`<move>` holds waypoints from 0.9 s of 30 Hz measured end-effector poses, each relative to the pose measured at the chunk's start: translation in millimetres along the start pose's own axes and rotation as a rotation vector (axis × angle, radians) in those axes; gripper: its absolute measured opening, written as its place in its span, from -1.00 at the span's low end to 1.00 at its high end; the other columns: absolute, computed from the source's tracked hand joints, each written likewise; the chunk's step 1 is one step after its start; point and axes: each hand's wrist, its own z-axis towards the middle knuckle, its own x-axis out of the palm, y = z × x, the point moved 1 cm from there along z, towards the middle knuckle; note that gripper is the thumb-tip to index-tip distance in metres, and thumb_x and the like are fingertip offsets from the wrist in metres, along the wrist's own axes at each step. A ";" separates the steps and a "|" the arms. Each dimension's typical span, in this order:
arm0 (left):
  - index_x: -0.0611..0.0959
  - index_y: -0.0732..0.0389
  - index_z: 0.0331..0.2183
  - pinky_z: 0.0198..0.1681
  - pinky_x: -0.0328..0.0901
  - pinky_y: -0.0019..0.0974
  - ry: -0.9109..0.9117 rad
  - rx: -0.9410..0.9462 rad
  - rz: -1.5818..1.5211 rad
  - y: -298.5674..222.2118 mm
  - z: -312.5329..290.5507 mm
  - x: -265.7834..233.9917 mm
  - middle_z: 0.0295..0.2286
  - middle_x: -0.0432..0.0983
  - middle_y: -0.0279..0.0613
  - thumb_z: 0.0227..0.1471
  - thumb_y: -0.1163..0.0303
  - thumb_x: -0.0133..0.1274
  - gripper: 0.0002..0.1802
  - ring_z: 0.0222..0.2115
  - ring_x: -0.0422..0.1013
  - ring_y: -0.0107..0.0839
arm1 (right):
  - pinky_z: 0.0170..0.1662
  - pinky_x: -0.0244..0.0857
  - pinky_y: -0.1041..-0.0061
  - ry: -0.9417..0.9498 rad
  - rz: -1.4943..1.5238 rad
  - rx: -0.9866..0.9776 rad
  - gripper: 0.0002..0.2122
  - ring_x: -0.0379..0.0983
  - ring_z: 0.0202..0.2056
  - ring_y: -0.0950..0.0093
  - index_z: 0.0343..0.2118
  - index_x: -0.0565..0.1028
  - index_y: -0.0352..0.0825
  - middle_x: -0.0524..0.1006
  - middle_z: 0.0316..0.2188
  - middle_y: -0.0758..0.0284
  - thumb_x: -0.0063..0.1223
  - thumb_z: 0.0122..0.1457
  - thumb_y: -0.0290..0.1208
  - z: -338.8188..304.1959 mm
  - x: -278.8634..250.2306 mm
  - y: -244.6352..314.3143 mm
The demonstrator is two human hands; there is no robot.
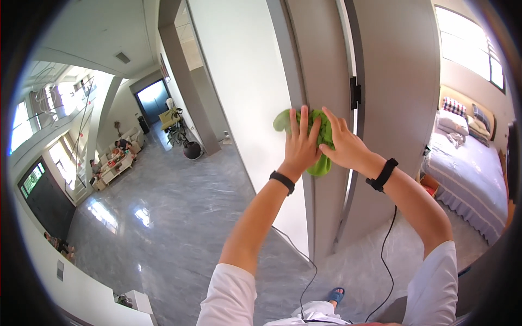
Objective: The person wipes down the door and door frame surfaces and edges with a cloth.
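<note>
A bunched green cloth (320,166) is pressed against the grey door frame (314,60), at the edge of a white wall. My left hand (300,145) lies over it with fingers stretched upward and spread. Beside it, my right hand (350,148) also rests on the cloth, its fingers extended and its thumb pointing toward the left hand. One end of the cloth sticks out past the left fingers; another hangs below the hands. Both wrists wear black bands. The palms and part of the cloth are hidden.
A grey door (396,81) with a black hinge (355,92) stands right of the frame. Beyond it is a bed (462,168). Thin black cables (387,239) hang near my legs. Several people sit around a sofa (132,139) far left; a potted plant (192,150) stands near the wall.
</note>
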 end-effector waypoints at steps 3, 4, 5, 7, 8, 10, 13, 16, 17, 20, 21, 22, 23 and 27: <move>0.35 0.13 0.23 0.22 0.13 0.36 -0.070 0.104 0.064 26.2 52.2 -32.0 0.33 -0.20 0.37 -0.19 0.16 0.22 -0.09 0.29 -0.24 0.58 | 0.03 0.45 0.12 -0.111 -0.060 -0.162 -0.21 0.43 0.01 -0.13 0.40 -0.06 -0.14 0.25 0.12 -0.09 0.15 0.17 -0.32 25.9 -11.2 5.4; 0.35 0.12 0.23 0.23 0.11 0.37 -0.085 0.107 0.056 28.2 75.1 -44.1 0.33 -0.22 0.38 -0.20 0.19 0.23 -0.09 0.29 -0.26 0.59 | 0.04 0.44 0.11 -0.208 -0.048 -0.216 -0.21 0.42 0.02 -0.14 0.40 -0.05 -0.10 0.24 0.13 -0.09 0.15 0.16 -0.33 37.3 -21.3 6.2; 0.35 0.10 0.22 0.24 0.09 0.38 -0.104 0.113 0.048 29.1 98.0 -55.2 0.33 -0.24 0.38 -0.22 0.21 0.24 -0.09 0.29 -0.29 0.60 | 0.05 0.43 0.09 -0.309 -0.037 -0.271 -0.21 0.40 0.03 -0.15 0.40 -0.05 -0.07 0.22 0.14 -0.09 0.14 0.16 -0.35 49.6 -32.9 8.0; 0.35 0.09 0.21 0.24 0.08 0.40 -0.140 0.095 0.055 32.3 136.8 -74.1 0.33 -0.26 0.39 -0.22 0.24 0.24 -0.11 0.29 -0.31 0.61 | 0.05 0.42 0.07 -0.366 -0.020 -0.326 -0.23 0.40 0.01 -0.17 0.39 -0.04 -0.08 0.24 0.11 -0.09 0.11 0.17 -0.34 77.0 -55.8 13.0; 0.36 0.08 0.20 0.24 0.08 0.42 -0.170 0.074 0.044 34.5 155.0 -83.3 0.33 -0.28 0.40 -0.23 0.26 0.24 -0.12 0.29 -0.33 0.62 | 0.04 0.42 0.05 -0.400 0.004 -0.362 -0.25 0.40 0.00 -0.18 0.39 -0.03 -0.08 0.25 0.10 -0.10 0.09 0.17 -0.34 90.8 -68.8 15.2; 0.36 0.07 0.19 0.26 0.02 0.44 -0.222 0.106 0.109 41.5 184.7 -104.7 0.32 -0.28 0.41 -0.21 0.28 0.22 -0.15 0.29 -0.35 0.63 | 0.01 0.41 0.01 -0.490 0.040 -0.449 -0.27 0.42 -0.04 -0.21 0.39 -0.02 -0.08 0.28 0.07 -0.12 0.05 0.17 -0.32 115.3 -92.8 24.0; 0.39 0.12 0.15 0.34 -0.33 0.45 -0.285 0.205 0.233 59.4 232.9 -133.4 0.27 -0.21 0.55 -0.11 0.29 0.13 -0.28 0.26 -0.34 0.66 | 0.01 0.41 0.01 -0.576 0.079 -0.524 -0.24 0.44 -0.07 -0.22 0.38 -0.01 -0.06 0.29 0.06 -0.14 0.10 0.14 -0.30 159.1 -118.9 35.0; 0.13 0.19 0.32 0.36 -0.25 0.37 -0.275 0.049 0.450 54.7 287.0 -160.7 0.30 -0.32 0.51 0.05 0.36 0.02 -0.17 0.29 -0.37 0.58 | -0.02 0.43 0.05 -0.725 -0.020 -0.552 -0.23 0.45 -0.10 -0.22 0.34 0.05 -0.17 0.29 0.04 -0.17 0.17 0.08 -0.28 190.7 -154.0 39.6; 0.18 0.27 0.27 0.38 -0.30 0.32 -0.273 0.008 0.415 52.4 300.9 -173.4 0.30 -0.31 0.52 0.05 0.33 -0.03 -0.23 0.31 -0.39 0.55 | -0.02 0.43 0.05 -0.731 -0.007 -0.564 -0.23 0.45 -0.10 -0.22 0.34 0.05 -0.17 0.29 0.04 -0.17 0.17 0.08 -0.28 191.6 -163.6 50.1; 0.10 0.19 0.33 0.38 -0.27 0.30 -0.286 -0.053 0.389 54.7 329.9 -204.4 0.31 -0.32 0.49 0.08 0.31 -0.05 -0.19 0.31 -0.38 0.54 | 0.12 0.28 -0.01 -0.581 -0.091 -0.405 -0.26 0.36 -0.04 -0.33 0.30 -0.14 -0.43 0.21 0.03 -0.48 0.02 0.18 -0.35 199.1 -198.2 75.7; 0.03 0.14 0.35 0.38 -0.26 0.29 -0.287 -0.100 0.337 52.2 346.6 -205.9 0.32 -0.34 0.47 0.09 0.27 -0.06 -0.15 0.32 -0.37 0.52 | 0.12 0.28 -0.01 -0.568 -0.096 -0.389 -0.26 0.36 -0.04 -0.33 0.30 -0.14 -0.43 0.21 0.03 -0.48 0.02 0.18 -0.35 213.8 -212.9 67.5; -0.03 0.08 0.38 0.38 -0.24 0.28 -0.286 -0.147 0.286 49.7 362.7 -206.1 0.33 -0.35 0.45 0.10 0.24 -0.08 -0.12 0.32 -0.37 0.51 | 0.11 0.28 -0.02 -0.643 -0.131 -0.422 -0.27 0.37 -0.04 -0.33 0.30 -0.13 -0.42 0.23 0.03 -0.48 0.02 0.19 -0.33 229.0 -225.7 58.3; -0.10 0.03 0.39 0.38 -0.24 0.26 -0.282 -0.178 0.326 53.4 371.0 -216.4 0.33 -0.37 0.44 0.11 0.19 -0.08 -0.09 0.33 -0.37 0.50 | 0.11 0.28 -0.02 -0.709 -0.136 -0.483 -0.27 0.38 -0.05 -0.33 0.30 -0.12 -0.41 0.24 0.04 -0.47 0.02 0.20 -0.31 240.2 -228.2 60.6; -0.19 0.00 0.40 0.39 -0.24 0.21 -0.307 -0.207 0.325 59.3 401.3 -223.3 0.34 -0.40 0.43 0.09 0.08 -0.06 0.00 0.33 -0.34 0.47 | 0.11 0.29 -0.01 -0.679 -0.184 -0.390 -0.29 0.38 -0.03 -0.30 0.30 -0.12 -0.40 0.28 0.03 -0.44 -0.01 0.23 -0.25 231.7 -248.8 68.7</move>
